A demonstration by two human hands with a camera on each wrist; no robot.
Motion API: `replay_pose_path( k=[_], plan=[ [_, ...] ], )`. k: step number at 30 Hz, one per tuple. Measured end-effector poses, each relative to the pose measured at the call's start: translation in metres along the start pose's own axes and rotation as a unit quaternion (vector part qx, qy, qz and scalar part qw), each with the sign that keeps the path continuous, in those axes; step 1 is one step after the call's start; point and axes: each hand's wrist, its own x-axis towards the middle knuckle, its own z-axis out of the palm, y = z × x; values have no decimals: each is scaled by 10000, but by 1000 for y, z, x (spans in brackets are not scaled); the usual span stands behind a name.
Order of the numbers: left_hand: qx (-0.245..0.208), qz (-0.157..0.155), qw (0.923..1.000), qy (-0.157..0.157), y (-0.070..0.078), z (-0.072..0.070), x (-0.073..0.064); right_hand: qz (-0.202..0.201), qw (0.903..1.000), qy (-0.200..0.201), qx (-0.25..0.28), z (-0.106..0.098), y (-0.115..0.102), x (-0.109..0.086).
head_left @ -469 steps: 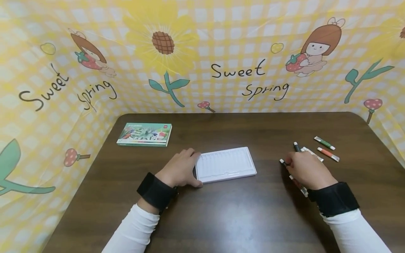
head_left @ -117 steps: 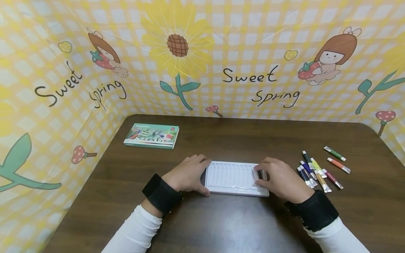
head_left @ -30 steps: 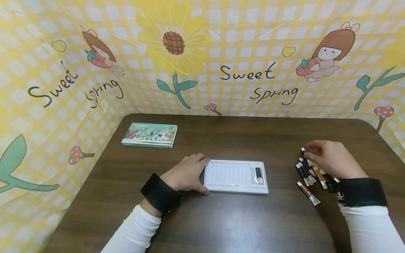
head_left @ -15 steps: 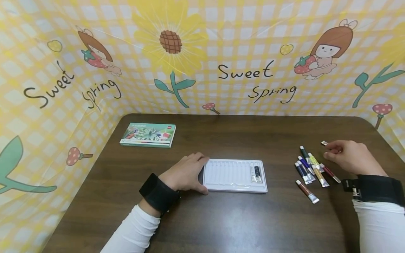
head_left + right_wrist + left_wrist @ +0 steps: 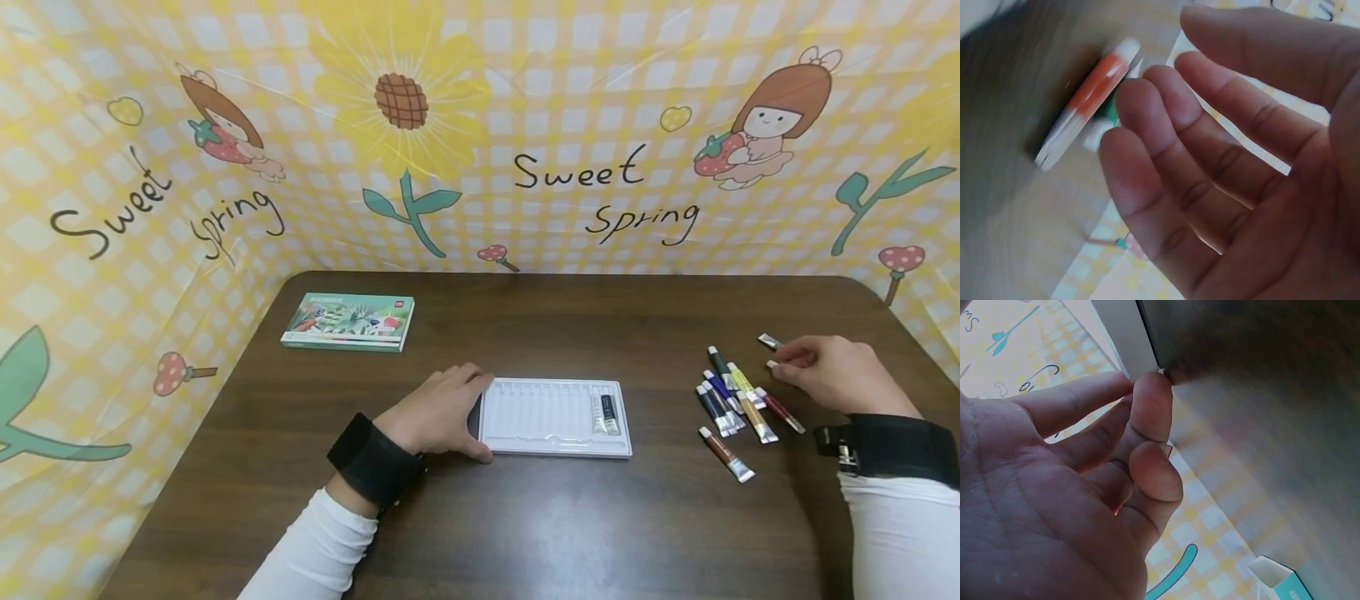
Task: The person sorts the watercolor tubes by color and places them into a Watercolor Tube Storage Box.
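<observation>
My left hand holds the left end of a white plastic tray, thumb at the near corner and fingers at the far one. Ridged slots run along this tray, and a white paint tube and a black paint tube lie at its right end. Over at the right, my right hand hovers low with loosely bent fingers. An orange paint tube lies just past its fingertips in the right wrist view, with a green paint tube behind, both partly hidden.
Between tray and right hand lies a loose pile of several paint tubes, blue, yellow, ochre and dark red. A brown tube lies apart, nearer. A green illustrated box sits at the table's back left. Patterned cloth walls the back and left.
The white and black tubes have come to lie in the tray since the oldest frame. My right hand has moved off the pile, rightward to the orange and green tubes. My left hand stays.
</observation>
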Motion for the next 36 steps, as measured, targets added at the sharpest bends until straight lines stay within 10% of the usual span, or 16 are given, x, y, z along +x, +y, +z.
replay_pose_path(
  k=[9, 36],
  plan=[
    [-41, -31, 10000, 26, -1, 0, -1, 484, 9977, 470, 32, 1, 20, -3],
    [-38, -55, 10000, -26, 0, 0, 1, 150, 9995, 283, 19, 13, 14, 3]
  ],
)
